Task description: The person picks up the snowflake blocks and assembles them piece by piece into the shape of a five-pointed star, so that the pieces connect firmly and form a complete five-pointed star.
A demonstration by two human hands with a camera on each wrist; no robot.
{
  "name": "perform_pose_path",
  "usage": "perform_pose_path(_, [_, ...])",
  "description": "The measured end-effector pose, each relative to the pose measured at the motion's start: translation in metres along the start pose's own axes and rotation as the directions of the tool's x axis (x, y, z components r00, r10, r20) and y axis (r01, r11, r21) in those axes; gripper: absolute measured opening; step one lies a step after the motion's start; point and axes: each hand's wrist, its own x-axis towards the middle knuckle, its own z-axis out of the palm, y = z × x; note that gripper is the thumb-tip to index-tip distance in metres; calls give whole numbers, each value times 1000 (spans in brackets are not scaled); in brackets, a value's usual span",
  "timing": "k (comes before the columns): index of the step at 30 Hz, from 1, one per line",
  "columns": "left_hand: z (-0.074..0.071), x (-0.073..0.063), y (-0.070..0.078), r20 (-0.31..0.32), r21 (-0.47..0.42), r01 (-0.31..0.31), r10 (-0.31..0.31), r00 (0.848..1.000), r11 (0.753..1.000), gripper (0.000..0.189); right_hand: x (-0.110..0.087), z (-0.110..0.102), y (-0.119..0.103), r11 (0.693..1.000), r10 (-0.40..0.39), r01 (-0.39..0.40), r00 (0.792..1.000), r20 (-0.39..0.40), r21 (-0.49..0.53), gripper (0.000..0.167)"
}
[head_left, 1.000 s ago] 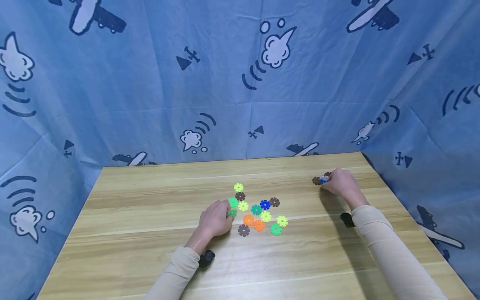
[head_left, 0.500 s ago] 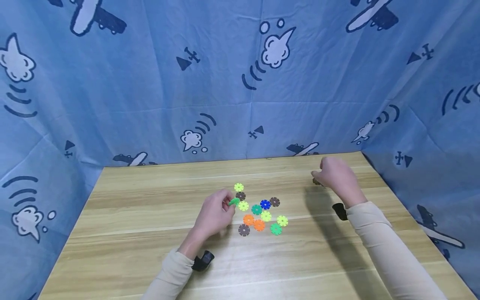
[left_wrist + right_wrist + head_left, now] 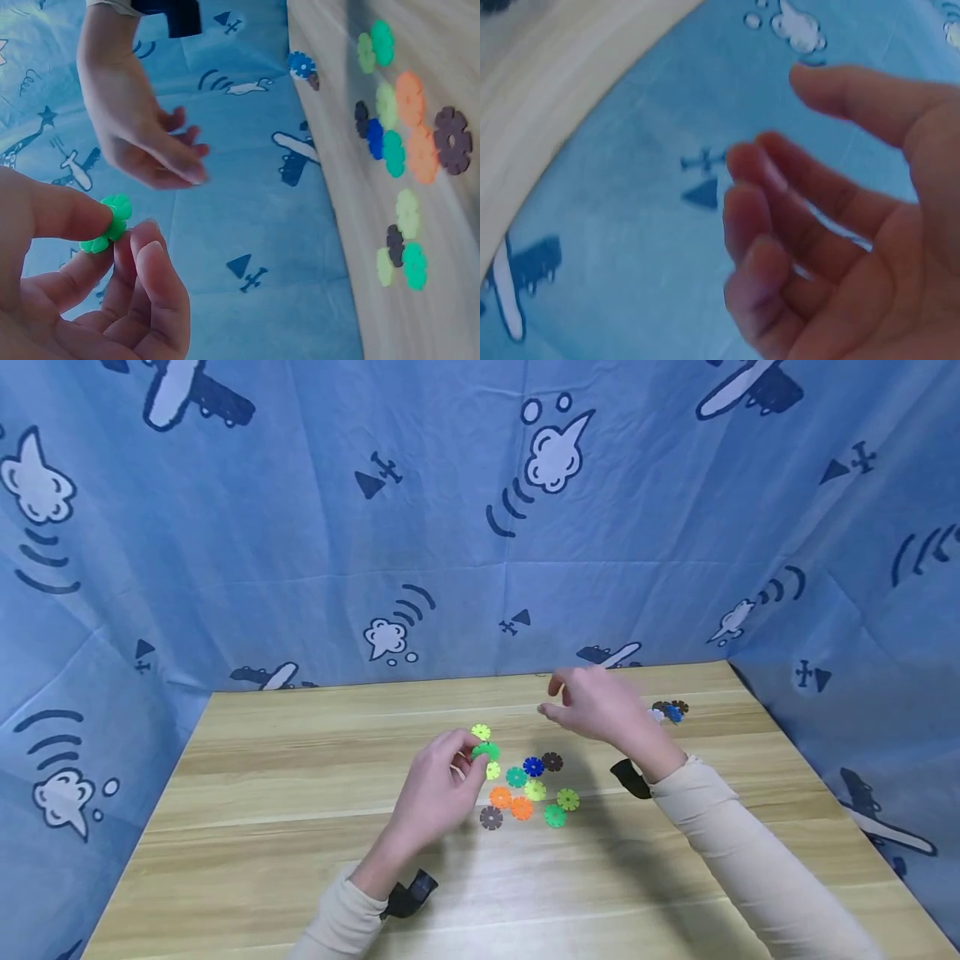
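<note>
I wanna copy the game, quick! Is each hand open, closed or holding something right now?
Left hand: holding a green toy piece, pinched with the thumb.
Right hand: open, fingers loosely bent, holding nothing.

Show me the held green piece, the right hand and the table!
Green piece [image 3: 118, 225]: left wrist view, near its middle.
Right hand [image 3: 600, 706]: head view, middle of hand.
Table [image 3: 285, 827]: head view, bare wooden top.
</note>
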Motion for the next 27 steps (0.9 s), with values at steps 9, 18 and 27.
perform_pose_path(9, [-8, 3, 3, -55, -4, -24, 23, 998, 1000, 5, 14, 53, -16, 990, -124, 136, 962, 244, -35, 34])
perform_pose_path(18, [-8, 4, 4, -61, -31, -22, 20, 998, 999, 5, 18, 101, -12, 999, -53, 51, 914, 403, 16, 33])
perform_pose_path(27, [-9, 3, 5, -48, -51, 2, -5, 999, 999, 5, 20, 108, -8, 997, -60, 35, 923, 380, 73, 29])
